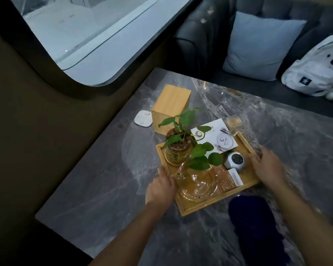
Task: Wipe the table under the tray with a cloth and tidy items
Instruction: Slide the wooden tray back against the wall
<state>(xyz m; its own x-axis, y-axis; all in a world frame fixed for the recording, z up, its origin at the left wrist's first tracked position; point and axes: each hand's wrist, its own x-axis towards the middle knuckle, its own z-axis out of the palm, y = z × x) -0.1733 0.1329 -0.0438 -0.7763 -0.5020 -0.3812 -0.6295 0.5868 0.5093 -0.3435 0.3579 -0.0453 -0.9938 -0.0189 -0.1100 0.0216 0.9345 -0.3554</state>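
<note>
A wooden tray (188,209) lies on the grey marble table (96,179). It carries a potted green plant in a glass jar (178,150), a glass ashtray (197,184), a small round silver device (235,160), patterned boxes (227,179) and a white card (213,136). My left hand (160,186) grips the tray's left rim. My right hand (267,166) holds its right rim. A dark blue cloth (254,223) lies on the table just in front of the tray, near my right forearm.
A wooden box (170,106) and a white square coaster (143,119) stand behind the tray on the left. A small glass (234,123) sits at the tray's far corner. A dark sofa with a pale blue cushion (260,45) and a white bag (315,70) borders the table's far side.
</note>
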